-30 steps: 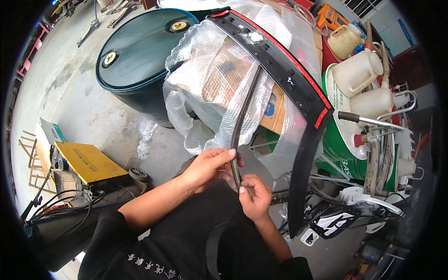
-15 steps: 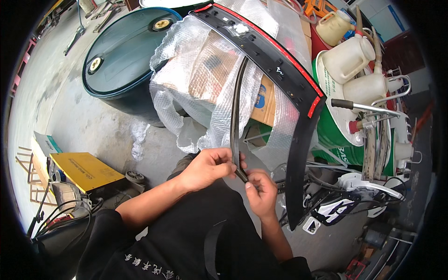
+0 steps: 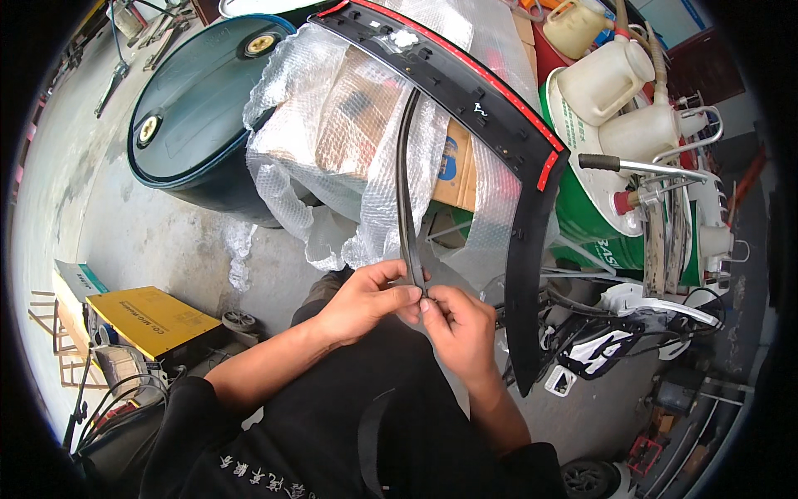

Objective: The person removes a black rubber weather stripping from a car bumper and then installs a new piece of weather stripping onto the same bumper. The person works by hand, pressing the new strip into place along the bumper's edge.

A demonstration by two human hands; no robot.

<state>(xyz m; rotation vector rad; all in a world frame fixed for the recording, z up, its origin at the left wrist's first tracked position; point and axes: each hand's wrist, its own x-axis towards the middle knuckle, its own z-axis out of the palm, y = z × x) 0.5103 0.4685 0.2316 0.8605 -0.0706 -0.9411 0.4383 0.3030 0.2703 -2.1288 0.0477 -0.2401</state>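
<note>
A long black rubber seal strip runs down from the curved black trim panel to my hands. Near its lower end, my left hand pinches the strip between thumb and fingers. My right hand grips the strip's end right beside it, thumb and fingertips almost touching the left ones. What sits between the right fingertips is partly hidden. Red tape lines the panel's outer edge, and the panel lies across bubble wrap that covers cardboard boxes.
To the left stands a dark blue-green drum. A yellow-topped machine with cables sits at lower left. On the right, a green drum bears whitish jugs and a pump handle. Black and white car parts lie below.
My right hand has moved up and left, closer to my left hand. The strip's lower end is now mostly covered by the fingers. The surroundings have shifted slightly left in view.
</note>
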